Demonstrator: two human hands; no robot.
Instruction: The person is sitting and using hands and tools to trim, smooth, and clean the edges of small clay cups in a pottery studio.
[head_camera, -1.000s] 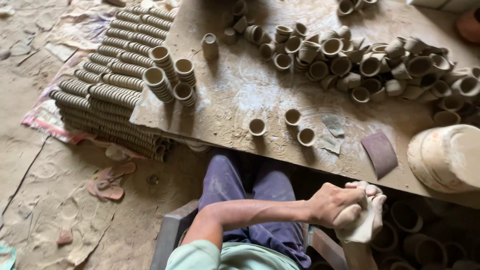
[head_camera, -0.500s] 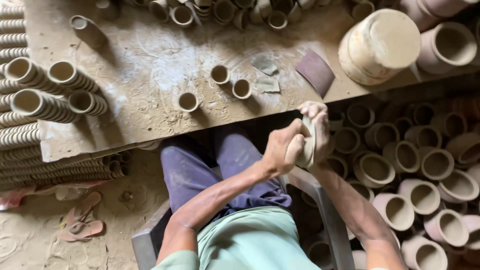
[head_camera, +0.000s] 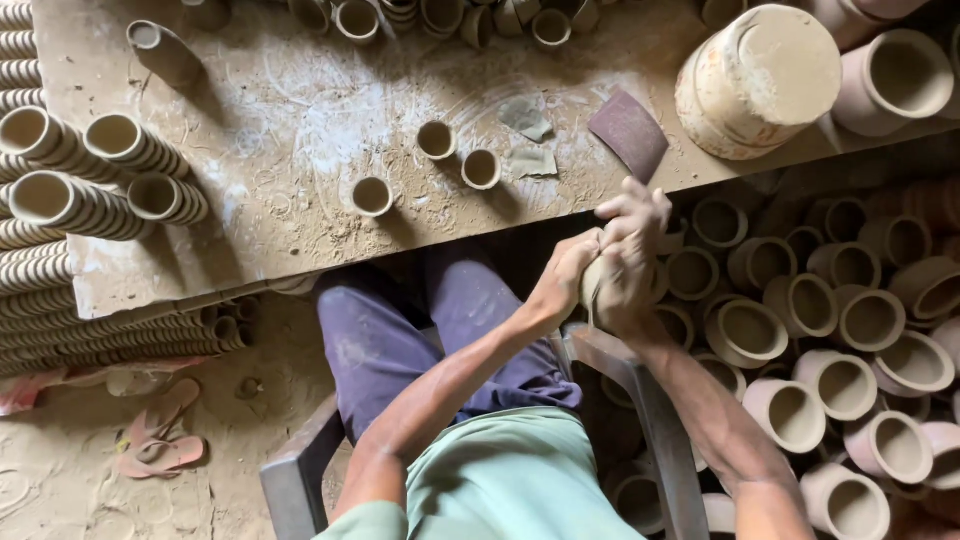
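Clay cup (head_camera: 600, 285) sat clamped between both hands, held off the near edge of the table (head_camera: 300, 120), above the chair armrest (head_camera: 625, 375). Left hand (head_camera: 565, 285) wrapped the cup's left side, fingers curled tight on it. Right hand (head_camera: 630, 250) covered the cup from the top and right, fingers pressed together over the rim, so I saw only a sliver of the cup body between the two hands. I couldn't tell whether anything else was pinched against it. On the table, three small cups stood upright in a loose group, well apart from the hands: one (head_camera: 372, 195) nearest the edge, one (head_camera: 435, 139) further back, one (head_camera: 481, 168) to the right. Just beside them lay two grey scraps (head_camera: 530, 160) and a dark flat pad (head_camera: 630, 130). A large pale pot (head_camera: 760, 80) stood upside down at the right of the table. Stacked cups (head_camera: 90, 170) lay on their sides at the left end. Below the table on the right, a dense pile of larger open pots (head_camera: 840, 350) covered the floor, near the right forearm. A pair of sandals (head_camera: 155, 440) lay on the dusty floor at the left.
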